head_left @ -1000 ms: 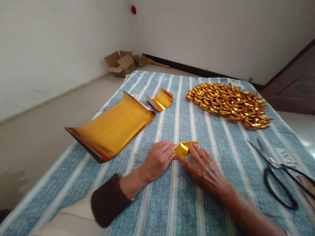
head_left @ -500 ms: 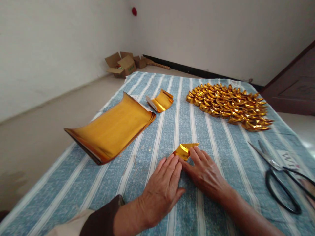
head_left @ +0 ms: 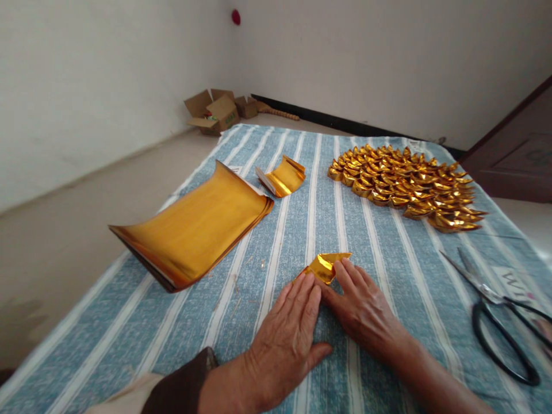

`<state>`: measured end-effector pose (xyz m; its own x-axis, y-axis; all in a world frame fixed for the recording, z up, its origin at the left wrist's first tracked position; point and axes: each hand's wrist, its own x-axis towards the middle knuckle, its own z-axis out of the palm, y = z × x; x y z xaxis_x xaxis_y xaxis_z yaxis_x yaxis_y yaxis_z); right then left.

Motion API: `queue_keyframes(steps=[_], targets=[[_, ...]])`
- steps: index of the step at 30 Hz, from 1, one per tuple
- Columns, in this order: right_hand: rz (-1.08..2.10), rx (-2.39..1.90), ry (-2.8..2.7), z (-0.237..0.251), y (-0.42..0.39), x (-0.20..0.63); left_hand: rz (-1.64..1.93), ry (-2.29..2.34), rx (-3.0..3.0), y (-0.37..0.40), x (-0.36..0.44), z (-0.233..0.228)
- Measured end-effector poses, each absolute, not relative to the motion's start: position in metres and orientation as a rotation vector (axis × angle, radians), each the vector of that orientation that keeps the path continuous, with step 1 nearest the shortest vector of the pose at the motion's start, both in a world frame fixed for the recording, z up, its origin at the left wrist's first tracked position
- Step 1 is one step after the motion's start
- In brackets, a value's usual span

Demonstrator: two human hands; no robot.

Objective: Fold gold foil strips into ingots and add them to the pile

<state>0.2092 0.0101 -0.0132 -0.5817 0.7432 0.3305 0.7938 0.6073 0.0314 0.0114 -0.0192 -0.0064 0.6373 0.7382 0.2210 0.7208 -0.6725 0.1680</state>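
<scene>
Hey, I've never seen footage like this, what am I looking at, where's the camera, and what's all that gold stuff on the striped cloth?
There is no machine here, only a person's two bare hands. The one picture comes from a camera worn on that person's head, looking forward and down, so the arms come in from the bottom edge.

The left hand lies flat, palm down, on the blue-and-white striped cloth, its fingertips at a small folded piece of gold foil paper. The right hand presses its fingers on that same piece. Neither hand grips it.

Also on the cloth: a curled stack of gold foil sheets to the left, a smaller curled stack behind it, a heap of folded gold paper ingots at the far right, and black-handled scissors near the right edge. Open cardboard boxes sit in the corner.
</scene>
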Motion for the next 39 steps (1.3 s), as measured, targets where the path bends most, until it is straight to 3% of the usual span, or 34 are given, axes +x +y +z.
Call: queue_keyframes(steps=[21,39], targets=[[-0.252,-1.243,-2.534,-0.012,0.011,0.211,0.329,1.306,2.834,-0.020,0.013,-0.006],[0.340,-1.054,-2.337,-0.005,0.034,0.251,0.384,1.272,2.749,-0.017,0.013,-0.007]])
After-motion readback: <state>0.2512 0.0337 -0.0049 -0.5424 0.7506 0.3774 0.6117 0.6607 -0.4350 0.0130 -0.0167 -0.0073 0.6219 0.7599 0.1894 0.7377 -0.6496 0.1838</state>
